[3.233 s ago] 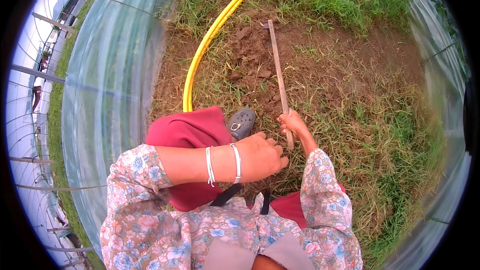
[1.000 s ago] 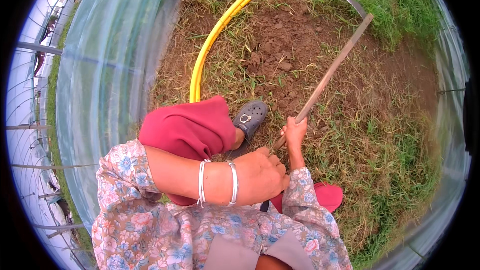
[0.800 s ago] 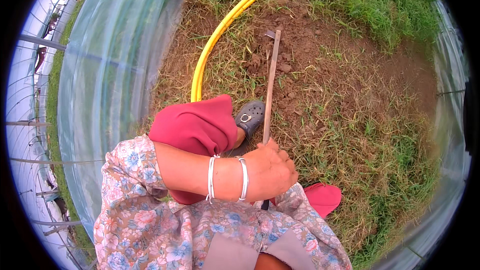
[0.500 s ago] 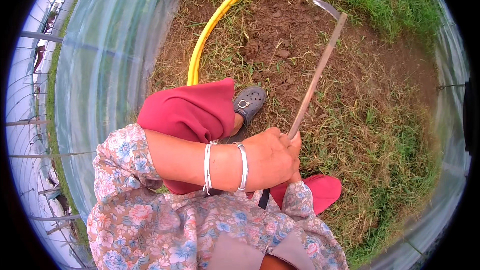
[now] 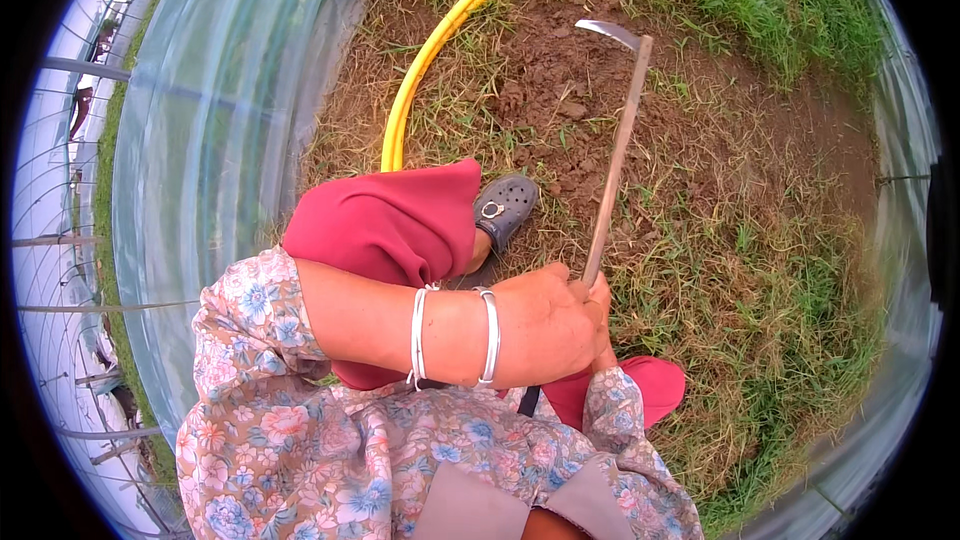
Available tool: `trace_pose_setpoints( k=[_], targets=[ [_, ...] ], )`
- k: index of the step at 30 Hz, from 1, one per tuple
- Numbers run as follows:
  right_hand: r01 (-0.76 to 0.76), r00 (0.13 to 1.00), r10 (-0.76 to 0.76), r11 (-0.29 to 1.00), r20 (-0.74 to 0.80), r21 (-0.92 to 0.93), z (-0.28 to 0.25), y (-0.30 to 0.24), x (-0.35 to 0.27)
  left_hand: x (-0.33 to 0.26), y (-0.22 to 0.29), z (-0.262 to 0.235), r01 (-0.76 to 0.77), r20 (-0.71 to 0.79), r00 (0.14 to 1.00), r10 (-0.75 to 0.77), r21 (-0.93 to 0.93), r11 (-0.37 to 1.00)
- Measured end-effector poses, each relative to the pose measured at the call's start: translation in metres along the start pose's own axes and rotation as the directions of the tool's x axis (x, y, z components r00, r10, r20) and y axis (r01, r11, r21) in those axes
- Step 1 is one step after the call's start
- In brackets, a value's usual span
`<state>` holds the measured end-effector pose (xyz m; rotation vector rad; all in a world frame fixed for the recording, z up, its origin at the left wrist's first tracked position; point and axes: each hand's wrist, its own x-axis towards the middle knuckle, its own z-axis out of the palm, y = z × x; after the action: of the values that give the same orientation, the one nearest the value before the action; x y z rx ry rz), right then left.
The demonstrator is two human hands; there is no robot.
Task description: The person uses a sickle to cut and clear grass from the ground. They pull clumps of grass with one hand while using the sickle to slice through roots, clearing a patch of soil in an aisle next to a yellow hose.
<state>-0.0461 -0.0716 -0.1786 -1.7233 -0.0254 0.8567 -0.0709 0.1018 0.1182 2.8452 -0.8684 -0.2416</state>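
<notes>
Hoe (image 5: pixel 612 180) in both your fists, it stretches out ahead of you, its long axis running from your hands away across the ground and leaning slightly to your right at the far end. There the blade (image 5: pixel 608 32) turns off sideways to your left, its tip a little farther from you than its root. The handle (image 5: pixel 625 120) is a slim, straight stick of brown wood; the blade is thin, curved and silvery, tapering to a point. Your right hand (image 5: pixel 603 307) wraps the lower handle, partly hidden behind your left hand (image 5: pixel 550 325), which is curled around the near end, fingertips out of sight. The blade shows against loose brown soil (image 5: pixel 545 70), right of a yellow pipe (image 5: pixel 428 55); whether it touches, you cannot tell.
</notes>
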Motion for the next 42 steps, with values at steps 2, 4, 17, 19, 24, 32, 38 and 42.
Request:
trace_pose_setpoints(
  k=[2,4,17,19,24,32,38,42],
  targets=[
    [-0.133,0.985,0.16,0.937,-0.059,0.324,0.017,-0.039,0.038,-0.004,0.002,0.004,0.031,-0.014,0.999,-0.03,0.029,0.999],
    [-0.034,0.983,0.08,0.963,-0.163,0.266,0.033,-0.046,0.078,-0.001,0.002,0.007,0.025,-0.016,1.0,-0.024,0.045,0.999],
    [-0.119,0.989,0.139,0.946,-0.046,0.3,-0.003,-0.042,0.038,-0.01,0.003,-0.004,0.061,0.008,0.998,-0.061,-0.056,0.997],
    [0.008,0.976,0.059,0.953,-0.211,0.303,0.019,-0.061,0.09,0.001,0.002,-0.003,0.02,-0.024,0.999,-0.021,-0.035,0.999],
    [0.035,0.97,0.06,0.923,0.234,-0.383,0.041,-0.025,0.019,-0.003,-0.004,0.009,0.02,-0.027,0.999,-0.022,-0.08,0.997],
    [0.015,0.929,0.051,0.984,0.366,-0.175,0.012,-0.041,-0.011,-0.022,-0.023,-0.013,0.072,-0.001,0.997,-0.072,-0.124,0.99],
    [-0.175,0.947,0.227,0.957,0.227,-0.231,-0.006,-0.071,-0.095,-0.039,-0.041,-0.011,0.156,0.006,0.988,-0.157,-0.164,0.974],
    [-0.251,0.965,0.253,0.967,0.066,-0.046,-0.006,-0.079,-0.034,-0.038,-0.035,-0.015,0.088,-0.05,0.994,-0.098,-0.185,0.979]
  ],
)
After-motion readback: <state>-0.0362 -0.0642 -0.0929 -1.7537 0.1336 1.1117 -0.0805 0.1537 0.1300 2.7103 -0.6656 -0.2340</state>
